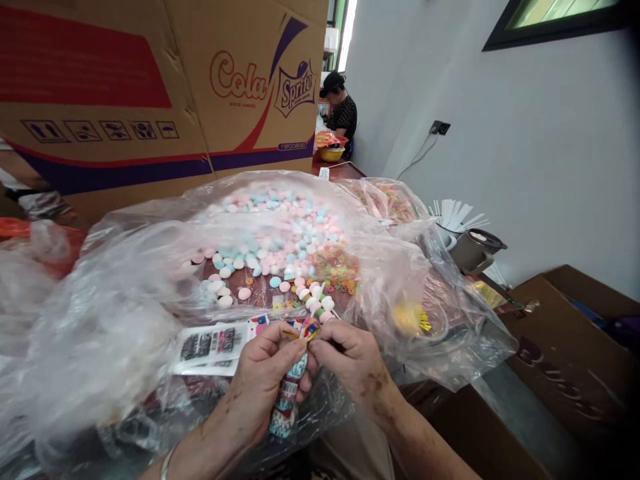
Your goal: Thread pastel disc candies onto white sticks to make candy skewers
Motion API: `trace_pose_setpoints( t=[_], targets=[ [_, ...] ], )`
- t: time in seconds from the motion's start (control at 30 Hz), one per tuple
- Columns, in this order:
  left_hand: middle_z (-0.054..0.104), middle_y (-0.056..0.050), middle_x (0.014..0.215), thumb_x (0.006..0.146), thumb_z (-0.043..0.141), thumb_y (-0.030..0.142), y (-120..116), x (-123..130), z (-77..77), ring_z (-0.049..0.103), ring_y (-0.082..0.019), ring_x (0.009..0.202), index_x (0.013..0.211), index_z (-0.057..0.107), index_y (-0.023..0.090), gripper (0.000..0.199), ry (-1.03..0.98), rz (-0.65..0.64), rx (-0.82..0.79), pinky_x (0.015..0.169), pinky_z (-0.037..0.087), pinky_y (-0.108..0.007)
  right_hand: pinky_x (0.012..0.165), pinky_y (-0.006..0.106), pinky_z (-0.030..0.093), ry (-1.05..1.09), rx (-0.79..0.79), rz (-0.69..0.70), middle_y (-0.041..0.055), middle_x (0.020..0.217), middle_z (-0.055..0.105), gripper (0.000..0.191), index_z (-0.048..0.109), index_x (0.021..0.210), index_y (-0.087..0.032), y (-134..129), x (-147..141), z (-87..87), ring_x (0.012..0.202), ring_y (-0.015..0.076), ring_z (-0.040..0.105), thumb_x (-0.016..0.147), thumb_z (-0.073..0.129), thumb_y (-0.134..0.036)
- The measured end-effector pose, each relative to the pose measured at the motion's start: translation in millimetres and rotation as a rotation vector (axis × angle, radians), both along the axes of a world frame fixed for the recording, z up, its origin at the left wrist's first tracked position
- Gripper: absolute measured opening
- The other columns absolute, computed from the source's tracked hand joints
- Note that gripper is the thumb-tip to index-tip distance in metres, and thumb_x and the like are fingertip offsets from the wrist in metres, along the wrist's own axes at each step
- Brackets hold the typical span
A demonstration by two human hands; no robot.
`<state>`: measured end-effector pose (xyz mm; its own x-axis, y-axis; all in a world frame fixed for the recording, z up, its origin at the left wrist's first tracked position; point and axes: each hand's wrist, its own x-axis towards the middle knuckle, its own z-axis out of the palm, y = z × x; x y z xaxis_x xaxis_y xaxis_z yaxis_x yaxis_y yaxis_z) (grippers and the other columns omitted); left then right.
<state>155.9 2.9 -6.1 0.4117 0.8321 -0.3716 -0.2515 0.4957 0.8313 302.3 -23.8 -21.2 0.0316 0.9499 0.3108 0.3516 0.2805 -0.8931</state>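
Observation:
A small printed packet (286,400) hangs upright from my left hand (267,373), whose thumb and fingers pinch its gathered neck. My right hand (347,353) is closed at the same neck, its fingertips pressed on a thin yellow tie (311,329). Just beyond my hands lies a row of white, pink and green candies (317,298). Flat printed bags (213,343) rest left of my left hand. Farther back, pink, blue and white candies (280,227) are heaped in clear plastic, beside small orange and green rings (337,267).
A large cardboard box (165,87) stands behind the candies. Crumpled clear plastic (100,347) covers the left side. At right are a lidded mug (473,252), white strips (457,215) in a cup, and a cardboard box (570,360). Another person (344,113) sits in the background.

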Motion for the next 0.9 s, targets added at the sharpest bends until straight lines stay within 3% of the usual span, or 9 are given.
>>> trace_pose_setpoints(
  t=[0.07, 0.17, 0.3, 0.43, 0.53, 0.7, 0.8, 0.9],
  targets=[
    [0.065, 0.003, 0.055, 0.063, 0.084, 0.044, 1.8, 1.4, -0.5, 0.054, -0.01, 0.04, 0.075, 0.056, 0.019, 0.039, 0.034, 0.032, -0.006, 0.036, 0.041, -0.016, 0.06, 0.022, 0.046, -0.163, 0.096, -0.052, -0.0017, 0.065, 0.063, 0.022, 0.063, 0.071, -0.018, -0.3, -3.2, -3.1, 0.062, 0.0117, 0.058, 0.087, 0.051, -0.011],
    [0.061, 0.004, 0.049, 0.066, 0.08, 0.044, 7.6, 2.4, -4.0, 0.05, -0.009, 0.037, 0.07, 0.056, 0.018, 0.036, 0.109, 0.028, 0.018, 0.036, 0.039, -0.017, 0.064, 0.03, 0.045, -0.613, 0.42, -0.128, 0.0029, 0.067, 0.058, 0.031, 0.061, 0.072, -0.017, 0.4, -3.6, -8.5, 0.067, 0.0169, 0.053, 0.095, 0.042, -0.013],
    [0.056, 0.004, 0.043, 0.066, 0.08, 0.041, 18.6, -1.6, -6.7, 0.049, -0.01, 0.037, 0.064, 0.055, 0.018, 0.034, 0.222, -0.173, 0.038, 0.035, 0.038, -0.017, 0.073, 0.038, 0.043, -1.012, 0.684, -0.004, 0.0067, 0.084, 0.061, 0.027, 0.064, 0.089, -0.016, 2.5, 10.2, -6.7, 0.081, 0.0212, 0.052, 0.101, 0.04, -0.019],
    [0.066, 0.0, 0.056, 0.064, 0.081, 0.033, 24.9, -9.5, 0.6, 0.054, -0.011, 0.041, 0.071, 0.065, 0.017, 0.024, 0.273, -0.517, 0.017, 0.036, 0.038, -0.016, 0.079, 0.035, 0.043, -1.101, 0.681, 0.266, 0.006, 0.113, 0.064, 0.02, 0.064, 0.092, -0.017, 3.1, 27.3, 5.2, 0.097, 0.0184, 0.053, 0.103, 0.047, -0.023],
    [0.068, -0.002, 0.06, 0.065, 0.08, 0.03, 24.3, -12.2, 5.3, 0.054, -0.011, 0.042, 0.074, 0.07, 0.017, 0.019, 0.313, -0.667, 0.04, 0.038, 0.039, -0.016, 0.074, 0.032, 0.042, -1.082, 0.703, 0.395, 0.001, 0.119, 0.065, 0.022, 0.066, 0.093, -0.02, 2.8, 32.4, 13.8, 0.1, 0.0166, 0.053, 0.103, 0.047, -0.023],
    [0.069, -0.001, 0.061, 0.07, 0.071, 0.024, 23.7, -11.7, -0.2, 0.055, -0.011, 0.044, 0.079, 0.073, 0.017, 0.012, 0.426, -0.768, 0.075, 0.04, 0.039, -0.016, 0.067, 0.031, 0.041, -1.043, 0.736, 0.441, -0.0008, 0.084, 0.066, 0.022, 0.067, 0.09, -0.019, -4.2, 29.9, 25.8, 0.081, 0.016, 0.054, 0.101, 0.049, -0.018],
    [0.067, 0.0, 0.06, 0.071, 0.064, 0.021, 25.2, -9.8, -4.1, 0.057, -0.015, 0.046, 0.077, 0.07, 0.018, 0.009, 0.488, -0.752, 0.24, 0.041, 0.041, -0.02, 0.066, 0.033, 0.041, -1.126, 0.678, 0.367, 0.0045, 0.078, 0.062, 0.022, 0.065, 0.084, -0.014, -11.5, 21.1, 24.6, 0.077, 0.0193, 0.053, 0.098, 0.048, -0.015],
    [0.069, -0.003, 0.065, 0.074, 0.056, 0.016, 24.7, -4.9, -5.9, 0.063, -0.021, 0.058, 0.07, 0.066, 0.019, 0.012, 0.713, -0.51, 0.696, 0.054, 0.048, -0.027, 0.062, 0.036, 0.041, -1.17, 0.626, 0.101, 0.0108, 0.079, 0.062, 0.027, 0.063, 0.086, -0.01, -10.7, 7.9, 11.8, 0.073, 0.0229, 0.052, 0.094, 0.038, -0.007]
  ],
)
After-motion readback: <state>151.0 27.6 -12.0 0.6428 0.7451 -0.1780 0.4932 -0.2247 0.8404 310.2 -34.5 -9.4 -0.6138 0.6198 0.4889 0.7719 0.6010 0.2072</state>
